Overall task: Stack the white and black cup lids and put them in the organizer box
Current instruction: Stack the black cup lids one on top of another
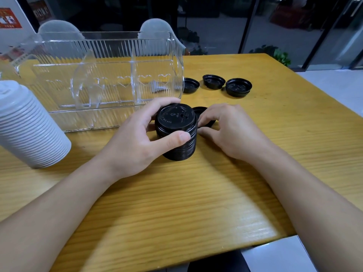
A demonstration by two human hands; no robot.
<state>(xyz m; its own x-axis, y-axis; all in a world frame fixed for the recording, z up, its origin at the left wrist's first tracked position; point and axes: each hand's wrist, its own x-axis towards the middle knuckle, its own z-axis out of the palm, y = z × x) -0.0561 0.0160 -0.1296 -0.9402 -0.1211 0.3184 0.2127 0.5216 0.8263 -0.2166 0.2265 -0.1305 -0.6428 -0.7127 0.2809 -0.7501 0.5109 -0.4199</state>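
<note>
A wooden counter [196,193] fills my view, dark glass behind. Far left stands the white stack [29,124]; behind it the clear box [102,75] waits with nothing in it. My left hand [137,138] curls round the black stack [176,132], thumb in front and fingers behind. My right hand [229,130] pinches a loose lid [202,114] just beside it. Three more lids [238,87] lie beyond. These look light, thin and slick; I'd grip the stack low, by its sides.
</note>
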